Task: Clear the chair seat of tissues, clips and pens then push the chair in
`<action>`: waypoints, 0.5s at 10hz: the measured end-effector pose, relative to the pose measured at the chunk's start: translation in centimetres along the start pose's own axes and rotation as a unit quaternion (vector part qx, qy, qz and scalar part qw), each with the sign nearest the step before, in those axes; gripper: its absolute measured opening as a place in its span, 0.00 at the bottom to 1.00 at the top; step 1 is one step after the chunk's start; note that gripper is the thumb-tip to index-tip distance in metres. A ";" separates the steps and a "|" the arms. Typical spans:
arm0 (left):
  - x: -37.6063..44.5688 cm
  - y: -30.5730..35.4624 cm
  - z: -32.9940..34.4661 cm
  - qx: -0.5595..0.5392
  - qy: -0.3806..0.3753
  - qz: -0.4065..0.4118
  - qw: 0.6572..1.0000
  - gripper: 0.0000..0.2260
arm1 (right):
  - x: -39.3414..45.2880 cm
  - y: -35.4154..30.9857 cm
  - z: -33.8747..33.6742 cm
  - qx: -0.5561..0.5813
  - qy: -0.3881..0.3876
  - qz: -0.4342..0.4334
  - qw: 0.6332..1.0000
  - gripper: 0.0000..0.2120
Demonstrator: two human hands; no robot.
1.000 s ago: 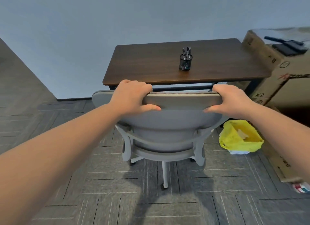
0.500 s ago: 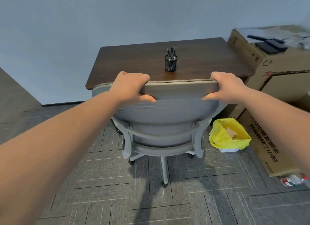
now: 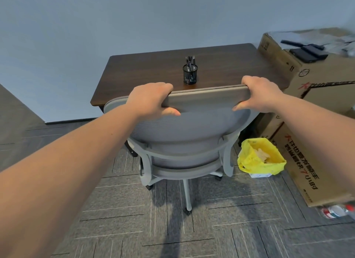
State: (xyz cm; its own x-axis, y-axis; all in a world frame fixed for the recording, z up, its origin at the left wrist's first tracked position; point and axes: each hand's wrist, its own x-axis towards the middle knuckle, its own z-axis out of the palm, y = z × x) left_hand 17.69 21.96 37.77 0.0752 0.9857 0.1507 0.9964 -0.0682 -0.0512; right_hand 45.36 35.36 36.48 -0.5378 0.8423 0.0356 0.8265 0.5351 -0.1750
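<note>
The fingers of the left hand (image 3: 151,100) curl over the top edge of the grey mesh-backed office chair (image 3: 186,134), thumb pressed on the rear face; the right hand (image 3: 259,94) clamps the same edge further right in the same way. The chair stands on the grey carpet floor (image 3: 211,229) with its backrest top overlapping the near edge of the dark brown wooden bench (image 3: 153,69); its seat is hidden. A black mesh pen cup (image 3: 190,76) holding pens stands on the bench. A yellow-lined bin (image 3: 261,157) sits just right of the chair, beside brown cardboard boxes (image 3: 317,96).
</note>
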 end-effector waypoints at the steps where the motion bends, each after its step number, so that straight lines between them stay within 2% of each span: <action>1: -0.2 0.2 0.0 -0.004 -0.002 -0.009 1.000 0.25 | -0.2 -0.2 0.0 -0.002 0.002 0.001 1.000 0.26; 4: -0.7 0.7 0.1 0.001 0.013 -0.022 1.000 0.24 | -1.0 -0.5 0.1 -0.006 -0.003 0.003 1.000 0.30; 5: -0.9 0.9 0.2 -0.005 0.016 -0.029 0.999 0.24 | -1.7 0.2 -1.0 -0.031 -0.010 0.018 0.999 0.38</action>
